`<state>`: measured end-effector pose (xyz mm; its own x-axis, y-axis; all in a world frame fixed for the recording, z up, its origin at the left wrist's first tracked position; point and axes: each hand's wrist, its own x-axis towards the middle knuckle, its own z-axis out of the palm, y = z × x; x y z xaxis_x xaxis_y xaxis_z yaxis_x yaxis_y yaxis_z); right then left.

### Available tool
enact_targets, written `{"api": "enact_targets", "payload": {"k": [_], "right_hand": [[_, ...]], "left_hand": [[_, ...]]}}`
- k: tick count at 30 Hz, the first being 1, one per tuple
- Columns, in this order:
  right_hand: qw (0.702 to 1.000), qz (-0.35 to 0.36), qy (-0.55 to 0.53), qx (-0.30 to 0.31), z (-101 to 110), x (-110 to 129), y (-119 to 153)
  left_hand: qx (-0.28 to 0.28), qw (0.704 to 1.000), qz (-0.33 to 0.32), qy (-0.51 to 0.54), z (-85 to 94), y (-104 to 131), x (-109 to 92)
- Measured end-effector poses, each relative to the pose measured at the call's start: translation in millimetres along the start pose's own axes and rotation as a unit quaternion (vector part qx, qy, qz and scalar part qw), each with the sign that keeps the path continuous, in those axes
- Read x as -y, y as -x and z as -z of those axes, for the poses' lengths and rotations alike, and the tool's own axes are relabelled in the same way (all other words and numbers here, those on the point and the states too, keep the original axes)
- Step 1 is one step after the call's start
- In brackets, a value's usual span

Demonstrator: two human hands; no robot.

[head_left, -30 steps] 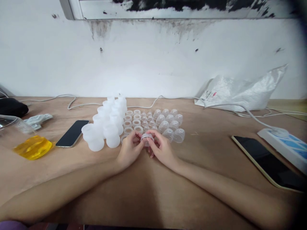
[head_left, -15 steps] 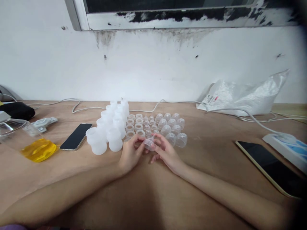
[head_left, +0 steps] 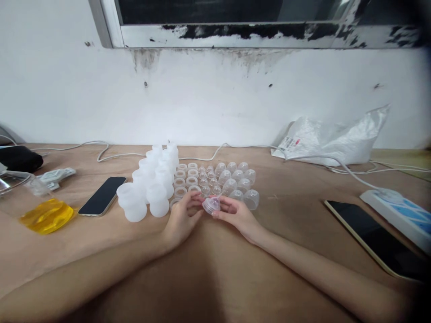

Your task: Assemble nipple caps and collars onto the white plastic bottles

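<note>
My right hand grips a clear bottle nipple with a ridged ring at its base, between thumb and fingers. Its tip points up and to the right. My left hand is beside it, thumb and fingers apart, the fingertips at the nipple's left side; whether they press on it is hard to see. Just behind the hands stand rows of translucent rings, small clear nipples and clear dome caps. Frosted white bottles form a block to the left.
A phone and a clear container with yellow liquid are on the left. To the right lie a larger phone, a white power strip and a plastic bag. A white cable runs along the wall.
The nipple has turned more upright in my right hand. My left thumb and fingers have loosened from it and moved slightly apart. The view has shifted a little.
</note>
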<state>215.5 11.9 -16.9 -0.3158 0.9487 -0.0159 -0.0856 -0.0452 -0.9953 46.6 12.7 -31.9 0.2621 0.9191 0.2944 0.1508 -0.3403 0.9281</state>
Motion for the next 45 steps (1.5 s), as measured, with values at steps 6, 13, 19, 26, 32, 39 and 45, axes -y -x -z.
{"api": "enact_targets", "payload": {"k": [6, 13, 19, 26, 32, 39, 45], "right_hand": [[1.0, -0.016, 0.011, -0.001, 3.8, -2.2, 1.2], [1.0, 0.0, 0.005, 0.01, 5.1, -5.7, -1.0], [1.0, -0.022, 0.003, 0.002, 2.6, -4.5, 0.6], [0.999, -0.039, -0.01, -0.012, 0.7, -0.8, 2.2], [0.999, -0.041, -0.017, 0.0, 0.2, -0.7, 1.8], [1.0, -0.017, -0.02, 0.005, -0.3, 0.4, 2.9], [0.998, 0.053, -0.026, -0.017, 5.6, 5.2, 8.1]], "left_hand": [[0.115, 0.978, -0.051, -0.166, 14.2, 24.9, -6.5], [0.202, 0.867, -0.167, -0.423, 16.0, 33.4, -17.8], [0.077, 0.777, -0.322, -0.535, 45.8, 33.0, -43.1], [-0.198, 0.68, -0.159, -0.688, 96.6, 22.6, -72.4], [-0.155, 0.696, -0.129, -0.689, 97.2, 16.3, -53.5], [-0.119, 0.811, -0.159, -0.55, 85.8, 25.9, -87.7], [0.06, 0.947, -0.142, -0.282, 45.1, 18.8, -100.5]]}}
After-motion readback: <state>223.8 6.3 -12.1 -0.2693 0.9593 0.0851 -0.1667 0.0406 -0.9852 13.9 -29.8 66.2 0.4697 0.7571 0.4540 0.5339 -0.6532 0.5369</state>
